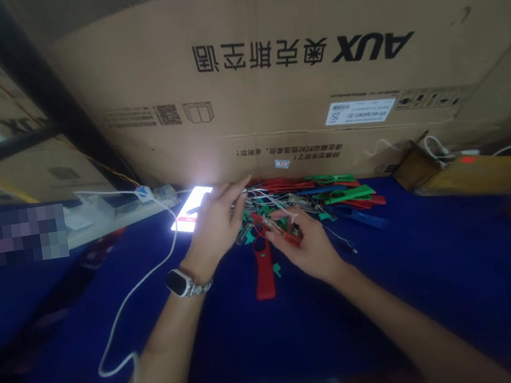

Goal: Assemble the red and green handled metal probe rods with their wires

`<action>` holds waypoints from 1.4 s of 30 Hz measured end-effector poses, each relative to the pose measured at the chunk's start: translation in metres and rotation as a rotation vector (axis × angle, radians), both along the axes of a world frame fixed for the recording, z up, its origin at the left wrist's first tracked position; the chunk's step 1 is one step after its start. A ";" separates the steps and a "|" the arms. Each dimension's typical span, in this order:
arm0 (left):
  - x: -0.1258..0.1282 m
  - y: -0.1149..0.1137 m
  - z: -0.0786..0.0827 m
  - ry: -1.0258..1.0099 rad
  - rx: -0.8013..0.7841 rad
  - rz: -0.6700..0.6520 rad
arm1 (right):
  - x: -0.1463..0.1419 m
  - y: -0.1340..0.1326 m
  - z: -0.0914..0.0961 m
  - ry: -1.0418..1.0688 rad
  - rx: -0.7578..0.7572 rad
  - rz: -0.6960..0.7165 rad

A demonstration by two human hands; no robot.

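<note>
My left hand [221, 218], wearing a watch [180, 282] on its wrist, reaches over the near-right side of a brightly lit screen [187, 222]. Its fingers stretch toward a pile of red, green and blue straps with metal parts and thin cables [304, 197]. A dark slim shape shows beside this hand, too blurred to name. At the near edge of the pile, my right hand [308, 244] curls its fingers around a small piece with red and metallic parts, whose kind is unclear. Between my hands lies a flat red strap [263, 269], with a small green piece [276, 269] beside it.
A large cardboard box [269, 88] with upside-down print stands behind the pile. The work surface has a blue cover [350, 324]. From the left, a white cable [131, 291] runs across it. An open carton [480, 169] with cables sits at right, and a white strip [102, 216] at left.
</note>
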State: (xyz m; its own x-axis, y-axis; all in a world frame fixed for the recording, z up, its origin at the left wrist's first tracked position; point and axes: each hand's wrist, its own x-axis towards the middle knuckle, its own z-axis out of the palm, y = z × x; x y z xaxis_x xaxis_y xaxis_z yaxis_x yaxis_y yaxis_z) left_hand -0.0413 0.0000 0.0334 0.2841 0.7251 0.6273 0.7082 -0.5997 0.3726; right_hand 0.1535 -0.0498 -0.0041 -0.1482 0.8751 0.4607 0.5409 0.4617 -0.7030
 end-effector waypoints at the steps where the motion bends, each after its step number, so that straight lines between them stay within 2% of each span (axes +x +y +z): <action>1: -0.002 0.000 0.000 -0.004 -0.002 0.003 | -0.001 0.000 -0.001 -0.004 -0.008 -0.003; 10: -0.019 -0.003 -0.004 -0.074 -0.002 -0.032 | -0.007 0.004 -0.010 -0.425 0.078 -0.183; 13: -0.024 -0.002 -0.007 -0.077 -0.003 -0.038 | -0.005 0.008 -0.012 -0.470 0.081 -0.198; 18: -0.031 0.001 -0.011 -0.001 -0.025 0.000 | 0.007 0.017 -0.011 -0.251 0.075 -0.143; 21: -0.032 0.000 -0.011 0.088 -0.073 0.037 | 0.014 0.019 -0.012 -0.119 0.003 -0.083; 28: -0.026 -0.009 -0.006 0.160 -0.166 0.019 | 0.018 0.014 -0.011 -0.179 -0.097 -0.075; 34: -0.022 -0.010 -0.006 0.116 -0.208 0.000 | 0.022 0.016 -0.012 0.046 -0.172 0.062; 42: -0.014 -0.014 -0.001 0.267 -0.275 0.256 | 0.022 0.017 -0.007 0.369 -0.237 0.194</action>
State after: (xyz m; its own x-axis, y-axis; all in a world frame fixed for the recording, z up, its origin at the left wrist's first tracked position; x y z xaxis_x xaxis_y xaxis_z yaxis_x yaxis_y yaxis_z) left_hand -0.0554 -0.0144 0.0328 0.1995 0.9223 0.3311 0.9136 -0.2973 0.2775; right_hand 0.1760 -0.0329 -0.0114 -0.1833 0.9347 0.3046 0.1551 0.3334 -0.9299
